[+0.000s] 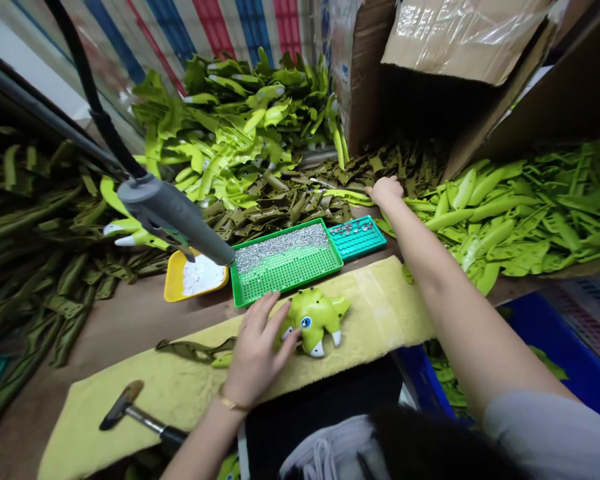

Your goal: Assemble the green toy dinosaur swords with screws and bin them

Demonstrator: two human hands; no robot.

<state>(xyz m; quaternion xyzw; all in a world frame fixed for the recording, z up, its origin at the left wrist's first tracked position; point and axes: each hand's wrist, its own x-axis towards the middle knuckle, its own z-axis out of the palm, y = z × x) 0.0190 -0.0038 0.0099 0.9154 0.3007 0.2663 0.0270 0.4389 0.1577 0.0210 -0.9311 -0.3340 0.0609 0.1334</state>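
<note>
1. The left hand (257, 350), with a thin gold bracelet (231, 404) on its wrist, lies on a yellow fuzzy pad (380, 313). Its fingers are spread apart and press against the side of a bright green toy dinosaur head (313, 321); they touch it without clamping around it.
2. The toy dinosaur head sits on the pad, just beside the left hand. It has a blue eye and white horns.
3. A strip of dark olive pieces (195, 350) lies on the pad, beside the left hand. A small hammer (125, 407) with a black handle rests nearer the pad's lower end.
4. The right arm, in a grey sleeve (525, 433), reaches forward across the table. The right hand (386, 191) is curled down at the piled pieces, beside a long green strip (347, 196). Whether it grips anything, I cannot tell.
5. Past the pad are a green tray of silver studs (285, 260), a teal tray of studs (356, 237), and a yellow dish of white bits (195, 277). A grey tool (173, 217) hangs above the dish from a black hose (93, 100).
6. Farther off, heaps of dark olive pieces (280, 207) and bright green pieces (495, 213) spread out below a cardboard box (460, 40).
</note>
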